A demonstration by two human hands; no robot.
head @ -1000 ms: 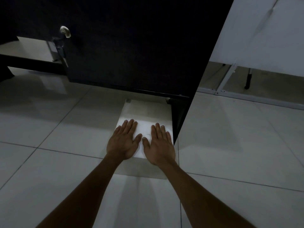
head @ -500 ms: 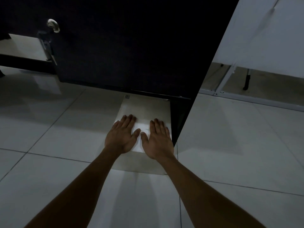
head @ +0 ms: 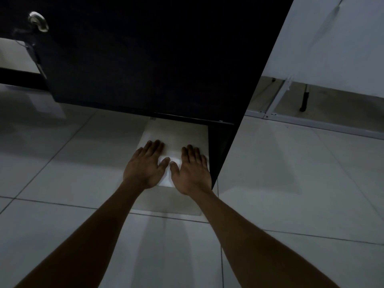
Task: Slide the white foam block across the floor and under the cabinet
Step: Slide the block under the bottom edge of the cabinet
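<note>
The white foam block (head: pixel 178 135) lies flat on the tiled floor, its far end reaching under the bottom edge of the black cabinet (head: pixel 145 59). My left hand (head: pixel 145 165) and my right hand (head: pixel 192 170) rest palm-down side by side on the block's top, fingers spread and pointing toward the cabinet. Neither hand wraps around the block. The near face of the block shows below my wrists. The block's far end is hidden in the dark gap beneath the cabinet.
A metal handle (head: pixel 38 20) sits at the cabinet's upper left. The cabinet's right side panel (head: pixel 220 154) stands close against the block's right edge. A white wall (head: pixel 332 48) and a white frame with a black foot (head: pixel 303 102) are at the right.
The block and both hands have slid forward, so more of the block lies under the cabinet. The view has shifted closer to the cabinet.
</note>
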